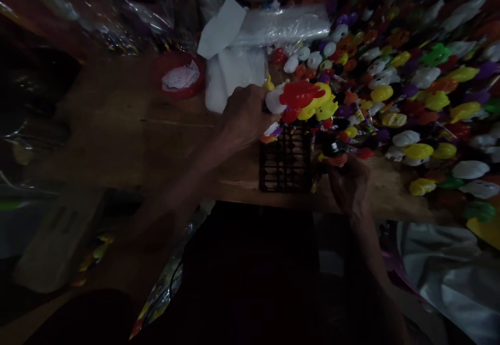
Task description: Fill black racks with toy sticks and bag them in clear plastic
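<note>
My left hand is closed at the side of a bunch of small plastic toys. A white one, a red one and a yellow one stick out to its right; its fingertips are partly hidden. Below the bunch lies a black plastic grid rack at the table's front edge. To the right of the rack, my right hand pinches a small toy with orange, black and white parts. The dim light blurs its details.
Many colourful plastic toys cover the table's right side. Clear plastic bags and a white stack lie behind my left hand. A red bowl holds paper slips. A wooden stool stands at lower left, grey-white fabric at lower right.
</note>
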The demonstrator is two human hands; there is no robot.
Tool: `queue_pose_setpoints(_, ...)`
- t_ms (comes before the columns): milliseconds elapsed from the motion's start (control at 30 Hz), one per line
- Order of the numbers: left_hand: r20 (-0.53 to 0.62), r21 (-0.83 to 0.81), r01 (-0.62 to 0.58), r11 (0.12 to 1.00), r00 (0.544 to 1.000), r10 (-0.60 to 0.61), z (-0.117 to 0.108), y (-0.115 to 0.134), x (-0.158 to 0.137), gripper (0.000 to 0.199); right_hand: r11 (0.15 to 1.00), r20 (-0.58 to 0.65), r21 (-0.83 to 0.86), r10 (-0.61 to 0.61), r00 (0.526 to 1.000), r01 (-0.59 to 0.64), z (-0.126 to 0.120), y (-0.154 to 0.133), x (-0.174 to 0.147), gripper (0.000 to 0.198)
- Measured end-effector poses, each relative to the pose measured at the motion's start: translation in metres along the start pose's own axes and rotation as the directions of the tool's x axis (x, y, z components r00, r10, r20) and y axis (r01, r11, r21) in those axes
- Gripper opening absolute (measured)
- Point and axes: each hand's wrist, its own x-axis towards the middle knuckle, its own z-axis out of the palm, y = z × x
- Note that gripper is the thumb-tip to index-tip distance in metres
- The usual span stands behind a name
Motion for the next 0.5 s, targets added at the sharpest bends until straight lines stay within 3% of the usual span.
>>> queue_pose_setpoints(67,-0.021,-0.005,-0.043,0.999,0.999,0.042,0.001,-0.005,0.000,0.028,0.995,0.051,0.094,0.033,0.998,-0.037,-0.004,-0.006,-0.012,0.023)
queue_pose_setpoints(267,-0.048,-0.003,-0.054,0.999,0.997,0.054,0.005,-0.011,-0.003,0.025,0.979,0.215,0.202,-0.054,0.975,0.010,0.011,-0.016,-0.048,0.030)
queue_pose_setpoints(500,-0.080,0.012,-0.054,0.998,0.995,0.055,0.007,-0.008,-0.006,0.032,0.983,0.100,0.176,-0.076,0.992,0.057,0.017,-0.003,-0.039,0.028)
